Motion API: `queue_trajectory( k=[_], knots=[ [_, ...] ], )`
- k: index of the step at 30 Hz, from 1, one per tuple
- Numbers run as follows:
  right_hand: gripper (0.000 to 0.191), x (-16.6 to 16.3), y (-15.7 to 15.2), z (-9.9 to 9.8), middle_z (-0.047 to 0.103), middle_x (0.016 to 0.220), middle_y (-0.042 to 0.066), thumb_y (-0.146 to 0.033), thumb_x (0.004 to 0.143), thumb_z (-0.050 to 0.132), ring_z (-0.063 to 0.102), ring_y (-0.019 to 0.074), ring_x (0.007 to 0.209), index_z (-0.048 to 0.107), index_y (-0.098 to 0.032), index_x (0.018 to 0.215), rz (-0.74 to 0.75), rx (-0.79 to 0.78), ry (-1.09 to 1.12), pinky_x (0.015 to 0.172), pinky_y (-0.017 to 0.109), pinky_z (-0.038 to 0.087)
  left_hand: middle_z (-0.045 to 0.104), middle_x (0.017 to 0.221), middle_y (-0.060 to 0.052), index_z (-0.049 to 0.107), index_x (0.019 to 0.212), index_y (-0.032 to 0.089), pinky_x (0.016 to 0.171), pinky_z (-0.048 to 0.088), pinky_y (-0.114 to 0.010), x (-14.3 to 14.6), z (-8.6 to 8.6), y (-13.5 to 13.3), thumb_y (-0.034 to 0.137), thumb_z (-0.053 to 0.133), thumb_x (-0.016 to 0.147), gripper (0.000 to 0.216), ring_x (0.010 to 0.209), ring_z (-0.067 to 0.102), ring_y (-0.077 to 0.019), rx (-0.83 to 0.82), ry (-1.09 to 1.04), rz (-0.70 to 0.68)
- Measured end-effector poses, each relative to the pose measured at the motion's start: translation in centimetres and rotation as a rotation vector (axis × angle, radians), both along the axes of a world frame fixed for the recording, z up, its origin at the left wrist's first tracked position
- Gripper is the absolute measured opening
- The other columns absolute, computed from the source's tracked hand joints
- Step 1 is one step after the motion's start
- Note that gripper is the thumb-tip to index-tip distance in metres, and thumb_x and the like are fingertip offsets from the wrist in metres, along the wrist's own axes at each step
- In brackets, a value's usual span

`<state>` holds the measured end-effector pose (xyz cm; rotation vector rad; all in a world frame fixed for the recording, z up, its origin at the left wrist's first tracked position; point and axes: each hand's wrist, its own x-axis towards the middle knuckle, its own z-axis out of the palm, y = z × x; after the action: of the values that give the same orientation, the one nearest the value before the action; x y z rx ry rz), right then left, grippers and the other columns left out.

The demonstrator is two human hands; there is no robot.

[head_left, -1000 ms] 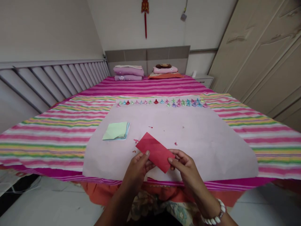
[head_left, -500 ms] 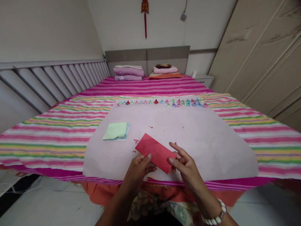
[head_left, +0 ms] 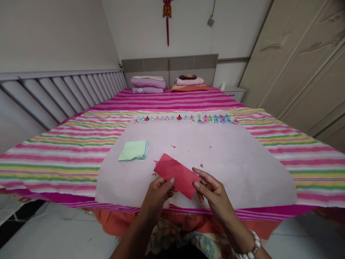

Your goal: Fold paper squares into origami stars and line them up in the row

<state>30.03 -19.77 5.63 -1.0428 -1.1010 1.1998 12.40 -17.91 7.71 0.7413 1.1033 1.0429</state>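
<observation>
A folded sheet of red paper (head_left: 178, 175) is held slantwise between my two hands, above the large pale sheet (head_left: 237, 165) on the bed. My left hand (head_left: 161, 189) pinches its lower left edge, thumb on top and fingers beneath. At the right end, my right hand (head_left: 209, 187) grips the paper between thumb and fingers, with the index finger reaching along its edge. Small red scraps (head_left: 202, 166) lie close by on the pale sheet. Left of the hands rests a stack of green and blue paper squares (head_left: 133, 150).
Several small folded paper pieces (head_left: 179, 117) in many colours line the far edge of the pale sheet. Striped bedding (head_left: 61, 154) surrounds it. Folded quilts (head_left: 148, 83) stand by the headboard, a railing (head_left: 67, 93) runs along the left, and a wardrobe (head_left: 304, 72) stands right.
The red paper has tilted slightly, and its upper edge now shows a small offset between layers. My right index finger has come down closer to the paper.
</observation>
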Motion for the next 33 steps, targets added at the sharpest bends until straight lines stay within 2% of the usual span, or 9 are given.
queue_trajectory(
  k=[5, 11, 17, 19, 24, 27, 31, 33],
  knots=[
    [0.029, 0.06, -0.04, 0.25, 0.049, 0.050, -0.004, -0.040, 0.074, 0.072, 0.043, 0.0104, 0.045, 0.074, -0.019, 0.093, 0.017, -0.038, -0.056, 0.047, 0.025, 0.032, 0.062, 0.065, -0.002, 0.070, 0.077, 0.013, 0.055, 0.040, -0.019, -0.05, 0.32, 0.11, 0.041, 0.077, 0.064, 0.032, 0.062, 0.054, -0.0108, 0.010, -0.045, -0.015],
    [0.027, 0.21, 0.13, -0.18, 0.053, 0.054, -0.002, -0.042, 0.073, 0.073, 0.044, 0.0108, 0.047, 0.073, -0.018, 0.086, 0.021, -0.057, -0.058, 0.048, 0.025, 0.034, 0.062, 0.067, -0.003, 0.067, 0.077, 0.013, 0.055, 0.038, -0.019, -0.22, 0.13, 0.33, 0.043, 0.074, 0.067, 0.033, 0.061, 0.053, -0.0103, 0.040, -0.073, -0.021],
    [0.041, 0.15, 0.26, 0.03, 0.058, 0.068, -0.002, -0.041, 0.077, 0.070, 0.047, 0.0103, 0.051, 0.064, -0.022, 0.113, 0.045, -0.051, 0.095, 0.050, 0.024, 0.039, 0.056, 0.058, 0.000, 0.063, 0.066, 0.013, 0.055, 0.035, -0.021, -0.58, -0.30, 0.32, 0.042, 0.069, 0.072, 0.030, 0.055, 0.046, -0.0091, 0.135, 0.074, -0.054],
    [0.041, 0.10, 0.29, 0.21, 0.058, 0.068, -0.002, -0.041, 0.077, 0.070, 0.049, 0.0112, 0.054, 0.065, -0.021, 0.112, 0.050, -0.067, 0.112, 0.052, 0.025, 0.041, 0.055, 0.055, 0.000, 0.061, 0.062, 0.013, 0.054, 0.034, -0.021, -0.53, -0.33, 0.26, 0.042, 0.068, 0.073, 0.031, 0.054, 0.044, -0.0092, 0.155, 0.118, -0.074],
    [0.040, -0.04, 0.20, 0.45, 0.058, 0.067, -0.002, -0.043, 0.077, 0.069, 0.050, 0.0118, 0.056, 0.066, -0.021, 0.111, 0.037, -0.086, 0.122, 0.054, 0.025, 0.042, 0.056, 0.056, 0.001, 0.064, 0.066, 0.014, 0.055, 0.035, -0.022, -0.45, 0.00, 0.21, 0.040, 0.069, 0.072, 0.028, 0.055, 0.047, -0.0106, 0.160, 0.086, -0.087],
    [0.045, -0.04, 0.15, 0.33, 0.059, 0.070, -0.002, -0.038, 0.076, 0.072, 0.051, 0.0115, 0.056, 0.062, -0.022, 0.116, 0.066, -0.067, 0.133, 0.053, 0.025, 0.042, 0.056, 0.057, 0.001, 0.066, 0.067, 0.014, 0.054, 0.034, -0.022, -0.59, 0.30, 0.28, 0.038, 0.071, 0.070, 0.024, 0.054, 0.046, -0.0100, 0.183, 0.087, -0.073],
    [0.053, -0.01, 0.20, 0.30, 0.060, 0.069, -0.002, -0.032, 0.072, 0.075, 0.051, 0.0113, 0.056, 0.059, -0.022, 0.121, 0.077, -0.042, 0.104, 0.051, 0.024, 0.042, 0.060, 0.063, 0.000, 0.070, 0.078, 0.015, 0.054, 0.034, -0.022, -0.57, 0.40, 0.25, 0.037, 0.075, 0.065, 0.027, 0.055, 0.047, -0.0099, 0.175, 0.078, -0.099],
    [0.051, 0.00, 0.23, 0.38, 0.061, 0.071, -0.001, -0.032, 0.072, 0.075, 0.049, 0.0106, 0.054, 0.060, -0.022, 0.119, 0.067, -0.036, 0.085, 0.049, 0.023, 0.041, 0.059, 0.059, 0.000, 0.070, 0.076, 0.014, 0.054, 0.034, -0.022, -0.44, 0.34, 0.16, 0.038, 0.076, 0.064, 0.028, 0.054, 0.047, -0.0097, 0.141, 0.076, -0.099]
  ],
)
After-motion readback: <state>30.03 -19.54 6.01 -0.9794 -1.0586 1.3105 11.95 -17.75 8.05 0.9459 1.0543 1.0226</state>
